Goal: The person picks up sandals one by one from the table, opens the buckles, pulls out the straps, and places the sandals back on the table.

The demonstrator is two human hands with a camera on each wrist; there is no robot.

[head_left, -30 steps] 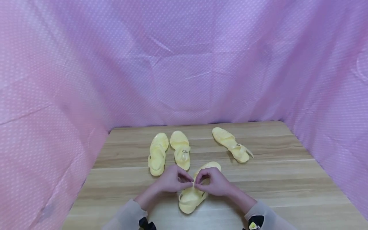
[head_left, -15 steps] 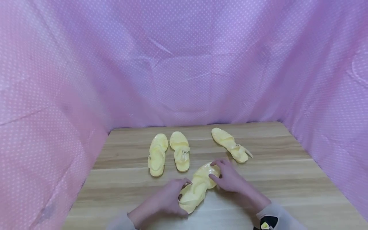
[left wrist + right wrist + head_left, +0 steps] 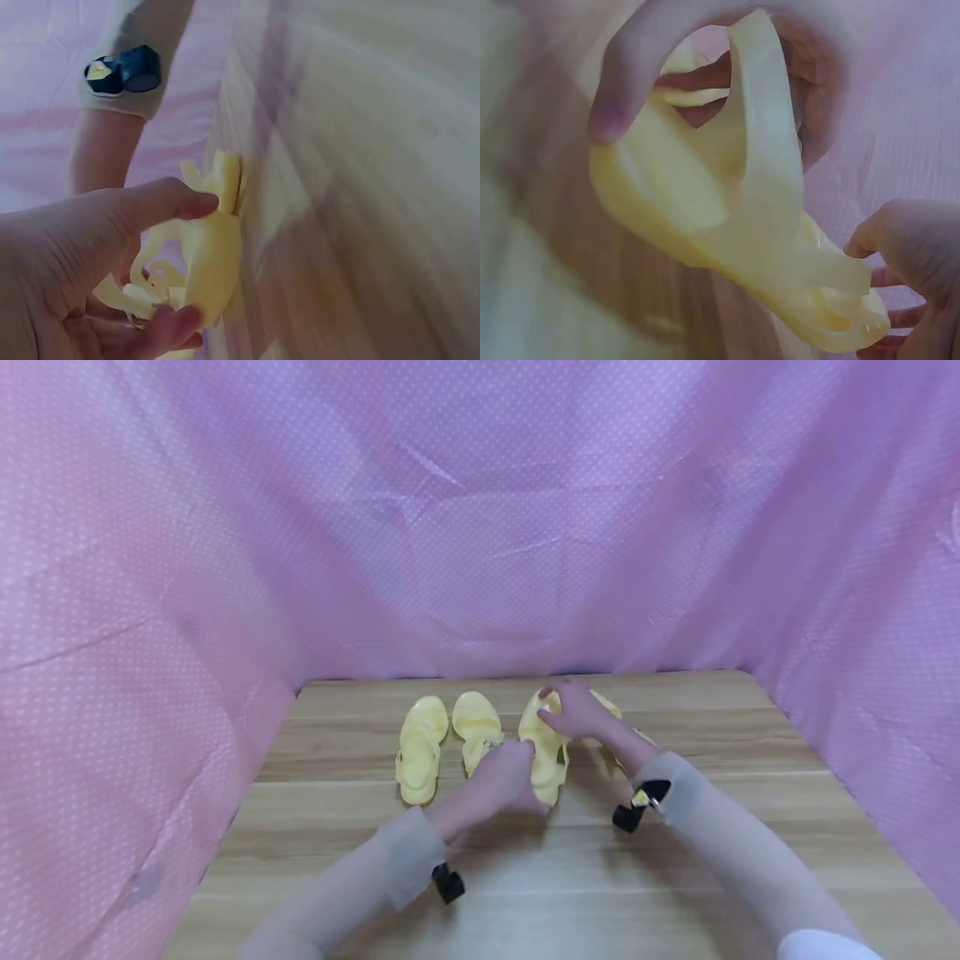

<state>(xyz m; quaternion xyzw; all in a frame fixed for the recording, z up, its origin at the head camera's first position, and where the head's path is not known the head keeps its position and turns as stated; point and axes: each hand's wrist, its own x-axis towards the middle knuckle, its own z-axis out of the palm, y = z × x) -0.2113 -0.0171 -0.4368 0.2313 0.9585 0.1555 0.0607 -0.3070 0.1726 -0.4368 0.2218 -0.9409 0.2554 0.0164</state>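
A yellow sandal (image 3: 545,768) is held by both hands between the two sandals at the back of the table, toe pointing away. At its heel end, the left hand (image 3: 504,777) grips the sides with thumb and fingers. The right hand (image 3: 579,710) holds the toe end from the right. In the left wrist view, the left hand (image 3: 67,255) has its thumb on one side of the sandal (image 3: 214,262). The right wrist view shows the right hand (image 3: 922,270) at the far end of the sandal (image 3: 769,217). Whether the sole touches the table cannot be told.
Two yellow sandals, one at the left (image 3: 420,752) and one beside it (image 3: 474,718), lie side by side; the left arm partly covers the second. Another sandal (image 3: 606,702) lies behind the right hand, mostly hidden. A pink dotted sheet (image 3: 480,568) surrounds the wooden table (image 3: 555,893).
Both hands have carried the sandal from the table's front middle to the back, and it has turned from slanting to nearly straight. Earlier, both hands pinched at its strap, then moved to its two ends.
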